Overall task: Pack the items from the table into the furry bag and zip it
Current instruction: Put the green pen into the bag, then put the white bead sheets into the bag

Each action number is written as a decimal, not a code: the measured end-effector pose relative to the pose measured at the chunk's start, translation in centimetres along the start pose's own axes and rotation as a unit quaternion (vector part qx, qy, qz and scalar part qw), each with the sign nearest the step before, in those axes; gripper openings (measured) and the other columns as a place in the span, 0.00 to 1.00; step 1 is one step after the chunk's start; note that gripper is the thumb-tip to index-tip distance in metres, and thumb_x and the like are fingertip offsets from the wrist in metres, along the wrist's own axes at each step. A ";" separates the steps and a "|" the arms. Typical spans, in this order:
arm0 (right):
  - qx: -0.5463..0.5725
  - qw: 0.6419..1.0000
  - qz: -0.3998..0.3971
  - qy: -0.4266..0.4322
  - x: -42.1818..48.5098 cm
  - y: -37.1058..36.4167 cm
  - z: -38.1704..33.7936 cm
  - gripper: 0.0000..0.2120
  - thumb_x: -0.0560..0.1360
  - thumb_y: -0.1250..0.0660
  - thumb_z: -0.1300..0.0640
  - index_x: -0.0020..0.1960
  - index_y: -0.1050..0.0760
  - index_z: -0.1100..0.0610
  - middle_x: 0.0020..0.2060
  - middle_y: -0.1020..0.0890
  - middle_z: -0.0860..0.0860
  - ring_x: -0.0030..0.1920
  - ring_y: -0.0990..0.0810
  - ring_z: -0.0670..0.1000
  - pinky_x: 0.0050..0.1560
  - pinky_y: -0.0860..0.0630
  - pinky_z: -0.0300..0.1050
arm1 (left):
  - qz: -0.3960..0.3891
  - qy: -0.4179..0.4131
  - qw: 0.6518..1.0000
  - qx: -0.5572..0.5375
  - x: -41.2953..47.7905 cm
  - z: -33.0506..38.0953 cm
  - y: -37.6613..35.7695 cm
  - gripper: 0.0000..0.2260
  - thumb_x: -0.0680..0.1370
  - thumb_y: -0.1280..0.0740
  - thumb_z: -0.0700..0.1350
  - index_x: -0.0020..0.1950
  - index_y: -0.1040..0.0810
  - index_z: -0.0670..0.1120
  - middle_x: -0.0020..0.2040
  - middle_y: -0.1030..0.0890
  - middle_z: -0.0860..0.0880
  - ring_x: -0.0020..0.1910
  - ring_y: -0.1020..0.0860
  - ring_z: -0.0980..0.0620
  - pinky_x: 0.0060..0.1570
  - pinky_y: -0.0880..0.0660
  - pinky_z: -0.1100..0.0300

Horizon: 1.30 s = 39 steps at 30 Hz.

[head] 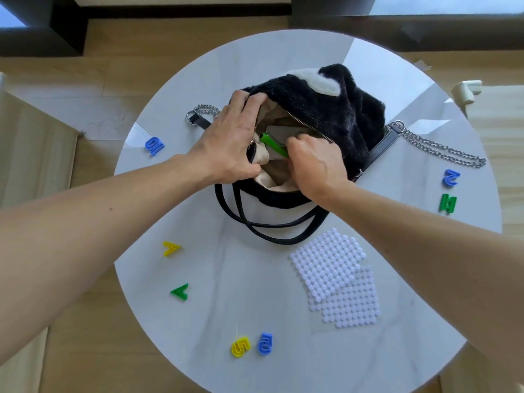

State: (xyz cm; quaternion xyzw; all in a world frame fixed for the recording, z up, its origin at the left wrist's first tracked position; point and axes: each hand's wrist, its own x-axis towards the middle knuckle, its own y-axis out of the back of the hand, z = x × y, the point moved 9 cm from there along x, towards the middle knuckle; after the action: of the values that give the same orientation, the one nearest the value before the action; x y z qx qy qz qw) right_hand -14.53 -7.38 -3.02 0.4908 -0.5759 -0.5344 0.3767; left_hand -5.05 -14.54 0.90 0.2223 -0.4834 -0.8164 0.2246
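Both hands at the unzipped black furry bag (326,109): left hand (226,143) grips its rim, right hand (314,163) clasps a green pen (272,146).

A home room: round white table (283,350) on wood floor (93,350) (windows (445,4) behind).

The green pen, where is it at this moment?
In the head view, the green pen lies in the open mouth of the furry bag, held by the right hand, beside the left hand.

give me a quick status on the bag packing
Left hand holding furry bag open. Right hand pushing green pen inside. Plastic numbers, dot sheets unpacked. Nothing blocking.
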 end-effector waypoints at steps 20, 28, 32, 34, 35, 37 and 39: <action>0.183 0.817 -0.069 -0.542 -26.4 -6.5 8.2 0.42 0.69 0.26 0.36 0.72 0.38 0.57 0.68 0.34 0.58 0.68 0.34 0.61 0.66 0.34 0.62 | -0.011 0.021 0.999 0.021 -0.5 0.1 -0.7 0.46 0.64 0.23 0.41 0.77 0.42 0.43 0.69 0.38 0.38 0.61 0.29 0.37 0.61 0.26 0.44; 0.216 0.785 -0.049 -0.578 -27.1 -8.8 7.4 0.42 0.67 0.22 0.40 0.69 0.38 0.58 0.65 0.34 0.57 0.67 0.34 0.60 0.58 0.28 0.61 | -0.010 0.025 0.999 0.029 -0.4 0.3 -0.8 0.46 0.64 0.23 0.41 0.76 0.42 0.42 0.69 0.37 0.38 0.62 0.29 0.36 0.59 0.25 0.42; 0.287 0.761 -0.033 -0.581 -27.1 -8.9 8.0 0.36 0.68 0.21 0.45 0.66 0.38 0.54 0.64 0.31 0.54 0.62 0.29 0.58 0.54 0.28 0.54 | -0.008 0.026 0.999 0.035 -0.4 0.4 -0.8 0.45 0.63 0.23 0.41 0.76 0.42 0.42 0.68 0.37 0.38 0.61 0.28 0.37 0.59 0.25 0.43; 0.324 0.741 -0.028 -0.587 -26.9 -9.0 8.3 0.33 0.68 0.21 0.49 0.64 0.36 0.54 0.62 0.28 0.52 0.56 0.27 0.56 0.57 0.25 0.55 | -0.010 0.026 0.999 0.037 -0.5 0.5 -0.9 0.45 0.63 0.23 0.41 0.76 0.42 0.42 0.68 0.37 0.37 0.61 0.29 0.36 0.59 0.25 0.42; 0.340 0.732 -0.027 -0.590 -26.8 -9.1 8.4 0.31 0.69 0.21 0.52 0.63 0.35 0.55 0.61 0.27 0.51 0.55 0.26 0.55 0.59 0.24 0.56 | -0.011 0.026 0.999 0.037 -0.6 0.5 -1.0 0.45 0.64 0.24 0.41 0.76 0.42 0.42 0.68 0.37 0.37 0.62 0.29 0.36 0.60 0.25 0.42; 0.367 0.714 -0.028 -0.595 -26.5 -9.4 8.5 0.26 0.69 0.21 0.56 0.60 0.32 0.54 0.59 0.26 0.50 0.57 0.24 0.56 0.59 0.22 0.58 | -0.012 0.028 0.999 0.036 -0.6 0.5 -1.1 0.45 0.64 0.24 0.40 0.76 0.42 0.42 0.68 0.37 0.38 0.62 0.29 0.36 0.60 0.25 0.42; 0.379 0.705 -0.030 -0.599 -26.2 -9.7 8.4 0.23 0.69 0.22 0.59 0.58 0.29 0.54 0.60 0.25 0.51 0.56 0.23 0.55 0.57 0.21 0.55 | -0.012 0.029 0.999 0.036 -0.6 0.5 -1.2 0.44 0.64 0.24 0.40 0.76 0.43 0.42 0.68 0.37 0.38 0.63 0.30 0.37 0.61 0.26 0.42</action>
State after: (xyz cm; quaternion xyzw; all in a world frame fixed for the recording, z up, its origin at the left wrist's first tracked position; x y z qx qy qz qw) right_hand -14.83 20.52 -11.44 0.1856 -0.8191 -0.4638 -0.2818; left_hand -5.05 -13.32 0.19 0.2593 -0.5032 -0.7942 0.2209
